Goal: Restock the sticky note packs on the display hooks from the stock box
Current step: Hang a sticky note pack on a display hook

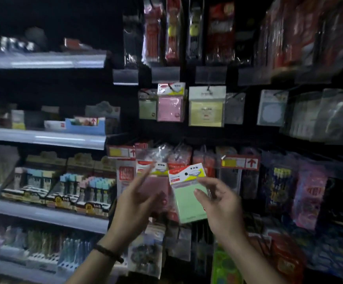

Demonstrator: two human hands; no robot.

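My right hand (pixel 220 203) pinches a green sticky note pack (pixel 189 199) by its right edge, holding it upright in front of the display. My left hand (pixel 137 199) holds a pink sticky note pack (pixel 156 187) against its palm, fingers stretched out along it. Above, on the display hooks, hang a green pack (pixel 147 108), a pink pack (pixel 170 105) and a yellow pack (pixel 206 109). The stock box is not in view.
Pen and pencil packs (pixel 172 31) hang on the top row. Shelves (pixel 43 138) on the left carry boxed stationery. Red price tags (pixel 240 161) stick out at hand height, with more hanging packs to the right and below.
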